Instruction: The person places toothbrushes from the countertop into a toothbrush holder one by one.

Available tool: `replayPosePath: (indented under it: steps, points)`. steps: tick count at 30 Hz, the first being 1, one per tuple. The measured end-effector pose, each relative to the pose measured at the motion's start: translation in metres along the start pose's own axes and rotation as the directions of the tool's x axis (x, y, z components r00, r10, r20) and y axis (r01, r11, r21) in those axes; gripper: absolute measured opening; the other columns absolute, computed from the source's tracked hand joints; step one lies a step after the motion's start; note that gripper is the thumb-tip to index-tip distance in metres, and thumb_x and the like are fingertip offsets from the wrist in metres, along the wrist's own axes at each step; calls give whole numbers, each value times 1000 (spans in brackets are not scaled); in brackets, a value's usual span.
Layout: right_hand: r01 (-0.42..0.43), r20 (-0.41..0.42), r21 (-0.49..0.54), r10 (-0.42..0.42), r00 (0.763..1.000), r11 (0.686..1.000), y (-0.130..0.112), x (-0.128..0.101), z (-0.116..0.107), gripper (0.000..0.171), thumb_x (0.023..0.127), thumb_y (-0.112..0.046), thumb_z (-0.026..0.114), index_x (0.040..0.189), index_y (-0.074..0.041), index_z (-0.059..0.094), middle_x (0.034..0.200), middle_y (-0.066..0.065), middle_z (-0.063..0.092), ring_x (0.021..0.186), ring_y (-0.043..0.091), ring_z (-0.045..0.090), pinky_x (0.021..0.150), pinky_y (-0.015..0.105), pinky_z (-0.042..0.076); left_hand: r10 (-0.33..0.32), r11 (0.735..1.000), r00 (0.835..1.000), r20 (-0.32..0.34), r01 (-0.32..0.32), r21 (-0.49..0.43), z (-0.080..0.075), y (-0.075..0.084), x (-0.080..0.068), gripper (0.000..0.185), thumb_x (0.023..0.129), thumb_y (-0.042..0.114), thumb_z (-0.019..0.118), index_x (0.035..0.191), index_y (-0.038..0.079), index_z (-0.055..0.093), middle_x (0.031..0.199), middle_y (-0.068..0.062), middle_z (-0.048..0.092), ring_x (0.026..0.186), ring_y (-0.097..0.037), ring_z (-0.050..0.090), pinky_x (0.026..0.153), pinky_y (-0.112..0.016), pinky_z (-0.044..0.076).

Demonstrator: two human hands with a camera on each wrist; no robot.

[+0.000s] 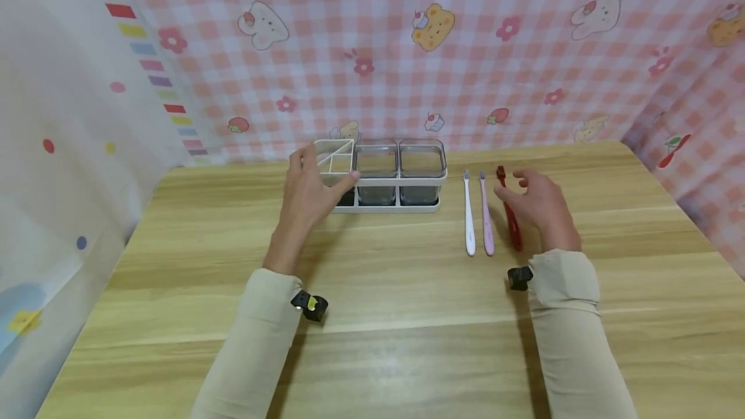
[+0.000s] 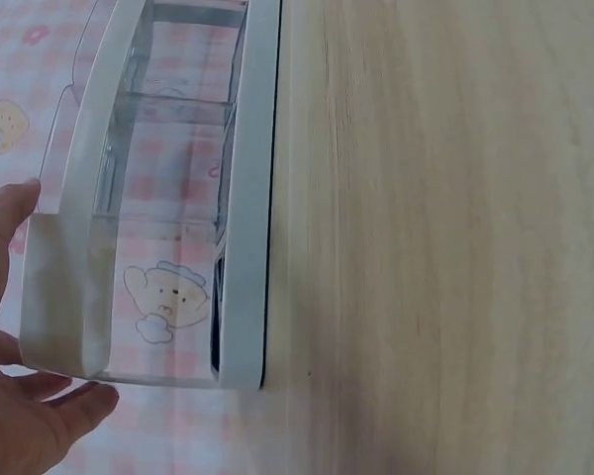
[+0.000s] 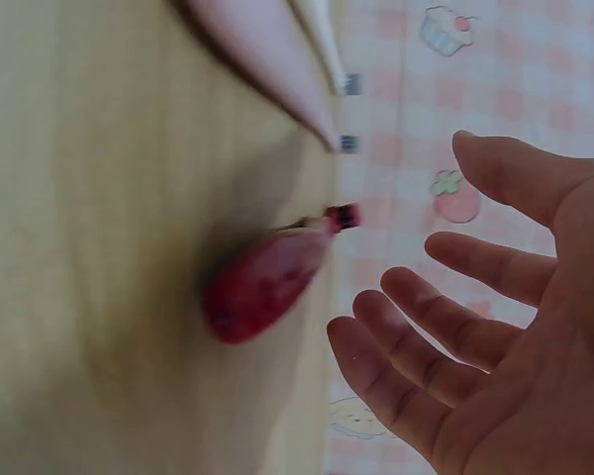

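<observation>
Red toothbrush (image 1: pixel 515 228): lies front-to-back, head toward cloth (image 1: pixel 384 102)
Rack (image 1: pixel 398 182): two clear cups (image 1: pixel 420 195)
Left hand (image 1: pixel 308 196): wide, at rack
Right hand (image 1: pixel 542 204): wide

Head view faces forward-down, wrist views sit close, all sharing the tabletop (image 1: pixel 396 341).

Thumb and fingers of a left hand (image 2: pixel 20 421) spread around one end of a pale rack (image 2: pixel 249 198) holding clear containers (image 2: pixel 173 109), beside a wood-grain desk (image 2: pixel 436 237).
</observation>
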State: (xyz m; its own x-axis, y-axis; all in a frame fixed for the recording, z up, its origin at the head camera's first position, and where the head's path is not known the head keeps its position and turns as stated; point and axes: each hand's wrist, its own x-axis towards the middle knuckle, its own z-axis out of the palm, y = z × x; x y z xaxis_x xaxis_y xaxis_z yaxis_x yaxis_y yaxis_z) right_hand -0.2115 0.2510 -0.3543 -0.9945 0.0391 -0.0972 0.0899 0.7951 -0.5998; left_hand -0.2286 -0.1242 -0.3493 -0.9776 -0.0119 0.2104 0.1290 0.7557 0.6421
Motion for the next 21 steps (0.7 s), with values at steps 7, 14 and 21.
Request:
replayPosePath:
  steps: [7, 14, 21]
  points:
    - [-45, 43, 43, 44, 998, 998, 9, 6, 6, 68, 102, -37, 56, 149, 8, 38, 145, 37, 42, 130, 51, 44, 105, 61, 38, 2, 1000, 1000, -14, -2, -6, 2, -2, 1, 96, 89, 56, 70, 156, 0, 30, 153, -24, 33, 134, -41, 43, 107, -53, 40]
    - [-83, 42, 33, 81, 996, 996, 8, 12, 13, 69, 102, -37, 54, 151, 9, 34, 144, 37, 43, 127, 50, 47, 102, 61, 41, 3, 1000, 1000, -22, -4, -23, 1, -2, 0, 94, 89, 55, 71, 155, 0, 32, 153, -24, 34, 134, -41, 44, 107, -53, 40]
    - [-109, 43, 28, 108, 993, 994, 11, 18, 19, 64, 102, -29, 55, 151, 8, 36, 139, 36, 48, 118, 46, 51, 99, 59, 45, -8, 1000, 1000, -23, 7, -30, 2, -3, 0, 95, 89, 55, 71, 156, 0, 31, 154, -23, 34, 134, -40, 44, 108, -52, 40]
